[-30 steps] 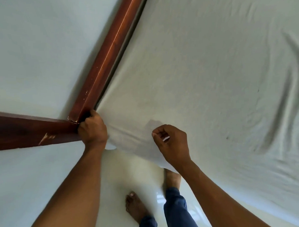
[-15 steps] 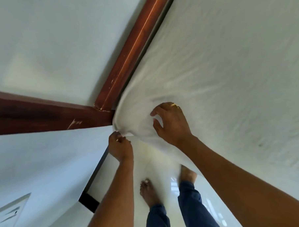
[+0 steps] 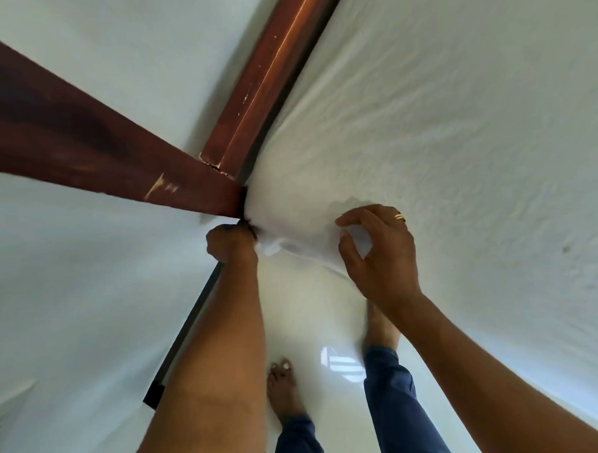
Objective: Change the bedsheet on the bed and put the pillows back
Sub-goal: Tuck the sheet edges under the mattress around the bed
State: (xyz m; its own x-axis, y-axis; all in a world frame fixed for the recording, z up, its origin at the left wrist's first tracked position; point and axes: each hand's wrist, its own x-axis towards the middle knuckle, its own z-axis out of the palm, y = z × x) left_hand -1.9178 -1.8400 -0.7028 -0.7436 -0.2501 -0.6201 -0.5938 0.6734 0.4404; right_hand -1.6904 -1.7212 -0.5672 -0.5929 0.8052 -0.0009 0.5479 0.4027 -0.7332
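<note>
Bedsheet (image 3: 440,124): white, wrinkled, corner bunched by wooden frame (image 3: 260,84).
Left hand (image 3: 230,241): fist grips the corner.
Right hand (image 3: 377,253): curled, pinching a fold.

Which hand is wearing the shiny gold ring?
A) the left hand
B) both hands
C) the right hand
C: the gold ring sits on a finger of the right hand, which pinches the bedsheet; the left hand shows no ring.
</note>
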